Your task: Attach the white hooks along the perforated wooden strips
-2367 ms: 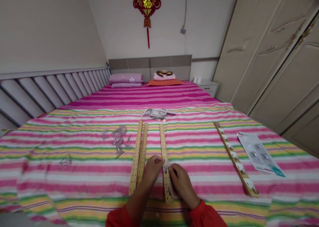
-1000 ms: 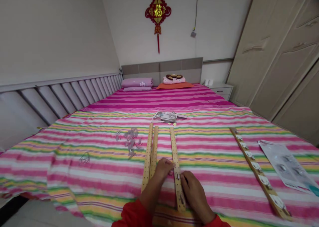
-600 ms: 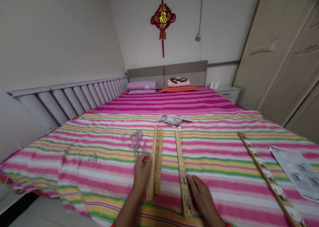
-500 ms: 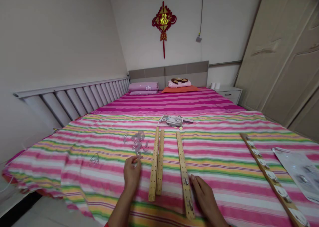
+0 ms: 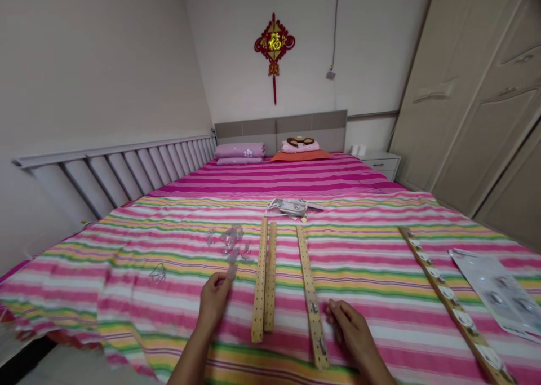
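Note:
My left hand [image 5: 214,297] is closed in a pinch on a small clear plastic packet [image 5: 232,269] at the near end of a scattered pile of clear packets [image 5: 233,238]. Beside it lie two wooden strips with rows of holes, a longer one [image 5: 260,283] and a shorter one [image 5: 271,278]. A third wooden strip [image 5: 306,269] lies farther right, with small metal fittings [image 5: 313,307] near its close end. Just right of that strip is my right hand [image 5: 350,326], fingers loosely bent and apart, with nothing visible in them.
A wooden strip with several white-and-metal pieces [image 5: 448,296] lies at the right, near a clear plastic package [image 5: 499,289]. Beyond the bare strips rests a grey-white bundle [image 5: 291,207]. A thin tangled loop [image 5: 158,273] lies left on the striped bedspread [image 5: 127,312].
My left hand has drawn back slightly toward me and left with the small packet. My right hand's fingers have bent and moved a little away from the strip. The view has shifted slightly.

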A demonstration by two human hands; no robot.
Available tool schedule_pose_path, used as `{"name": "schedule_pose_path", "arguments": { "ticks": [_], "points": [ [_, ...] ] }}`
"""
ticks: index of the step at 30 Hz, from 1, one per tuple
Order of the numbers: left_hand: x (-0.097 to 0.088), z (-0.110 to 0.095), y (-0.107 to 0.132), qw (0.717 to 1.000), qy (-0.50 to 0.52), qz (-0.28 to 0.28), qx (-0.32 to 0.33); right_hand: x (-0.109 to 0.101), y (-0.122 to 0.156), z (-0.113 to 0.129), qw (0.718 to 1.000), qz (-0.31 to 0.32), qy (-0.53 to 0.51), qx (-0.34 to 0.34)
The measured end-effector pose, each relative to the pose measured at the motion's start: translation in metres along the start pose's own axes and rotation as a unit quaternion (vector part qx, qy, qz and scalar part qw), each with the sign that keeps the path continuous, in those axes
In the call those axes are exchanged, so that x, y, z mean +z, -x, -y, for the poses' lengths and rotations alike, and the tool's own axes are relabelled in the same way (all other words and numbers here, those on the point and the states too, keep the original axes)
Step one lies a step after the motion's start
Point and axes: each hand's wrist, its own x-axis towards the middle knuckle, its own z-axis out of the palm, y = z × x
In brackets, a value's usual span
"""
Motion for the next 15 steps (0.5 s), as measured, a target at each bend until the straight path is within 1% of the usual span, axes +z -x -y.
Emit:
{"name": "schedule_pose_path", "arguments": {
  "ticks": [2, 3, 4, 5, 7, 8, 9, 11, 15],
  "points": [
    [-0.001, -0.008, 0.003, 0.998, 0.049, 0.045, -0.015, 0.004, 0.001, 0.009, 0.999, 0.007, 0.015, -0.034],
    [-0.001, -0.011, 0.005, 0.994, 0.078, 0.063, -0.034, 0.006, 0.002, 0.014, 0.998, 0.013, 0.025, -0.049],
    [-0.001, -0.013, 0.006, 0.989, 0.114, 0.068, -0.065, 0.009, 0.002, 0.019, 0.997, 0.02, 0.034, -0.06],
    [0.0, -0.014, 0.007, 0.98, 0.156, 0.068, -0.108, 0.013, 0.003, 0.024, 0.996, 0.029, 0.042, -0.069],
    [0.003, -0.015, 0.008, 0.947, 0.239, 0.06, -0.205, 0.021, 0.004, 0.032, 0.994, 0.045, 0.057, -0.083],
    [0.005, -0.015, 0.009, 0.93, 0.271, 0.055, -0.243, 0.024, 0.004, 0.036, 0.993, 0.054, 0.062, -0.09],
    [0.007, -0.015, 0.01, 0.917, 0.293, 0.054, -0.267, 0.028, 0.004, 0.039, 0.991, 0.063, 0.066, -0.097],
    [0.011, -0.018, 0.013, 0.907, 0.308, 0.065, -0.28, 0.035, 0.004, 0.044, 0.988, 0.081, 0.07, -0.112],
    [0.021, -0.03, 0.017, 0.911, 0.306, 0.103, -0.257, 0.048, -0.004, 0.051, 0.98, 0.122, 0.087, -0.132]
  ]
}}
